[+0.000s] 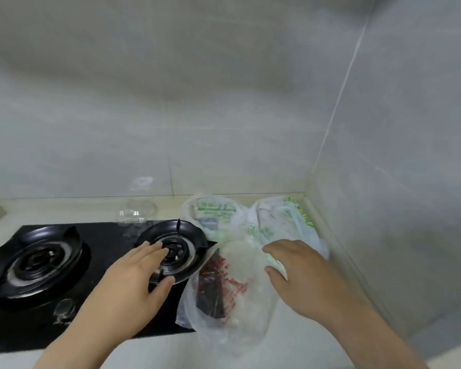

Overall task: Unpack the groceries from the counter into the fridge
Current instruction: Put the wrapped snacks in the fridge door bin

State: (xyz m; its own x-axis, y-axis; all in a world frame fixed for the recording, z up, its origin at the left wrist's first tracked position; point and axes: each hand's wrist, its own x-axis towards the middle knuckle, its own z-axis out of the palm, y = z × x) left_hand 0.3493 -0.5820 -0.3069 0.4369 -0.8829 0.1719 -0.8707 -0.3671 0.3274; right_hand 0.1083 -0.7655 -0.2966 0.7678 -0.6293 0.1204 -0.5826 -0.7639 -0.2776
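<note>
Three plastic bags of groceries are being kept on the counter (pixel 64 206), to the right of the hob (pixel 109 235), in the corner where two tiled walls meet. The near bag (pixel 232 288), clear with red print and something dark inside, is lying with its left edge over the hob's right end. Behind it, the back bag (pixel 213 211) and the corner bag (pixel 288 219), both white with green print, are sitting side by side and touching, the corner bag close to the right wall.

The right hand (pixel 298 275) is being held over the spot where the near bag and the corner bag meet, its fingers curled downward and the thumb drawn in beneath them. Green-printed film is showing between thumb and fingers, but whether it is being pinched cannot be told.

The left hand (pixel 133 283) is being held flat above the right burner (pixel 189 241), fingers straight, thumb spread, nothing in it. Whether the burner is being touched cannot be told.

A clear container (pixel 136 211) is standing on the counter just behind the hob, and the left burner (pixel 35 259) is lying well apart from both hands.
</note>
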